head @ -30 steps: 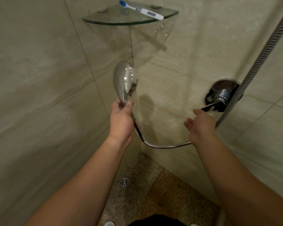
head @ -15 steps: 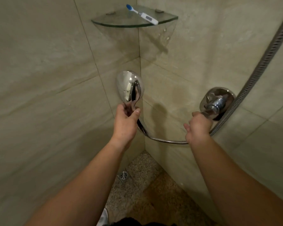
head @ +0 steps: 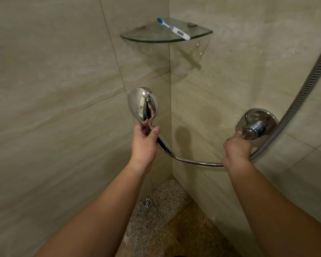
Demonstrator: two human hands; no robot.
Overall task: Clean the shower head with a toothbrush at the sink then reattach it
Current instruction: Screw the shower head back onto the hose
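Observation:
My left hand (head: pixel 144 141) grips the handle of the chrome shower head (head: pixel 142 104), which stands upright with its shiny back towards me. A metal hose (head: pixel 196 162) runs from the handle to the right, passes behind my right hand and climbs the wall. My right hand (head: pixel 236 148) curls its fingers round the lever of the chrome tap valve (head: pixel 256 125) on the right wall. A white and blue toothbrush (head: pixel 173 29) lies on the glass corner shelf (head: pixel 156 39) above.
Beige tiled walls meet in the corner just behind the shower head. A speckled floor with a small metal drain (head: pixel 146 204) lies below. The hose (head: pixel 311 78) slants up along the right wall.
My right hand has moved from open in the air up to the tap lever and closed on it. The left hand has kept its hold on the shower head handle throughout.

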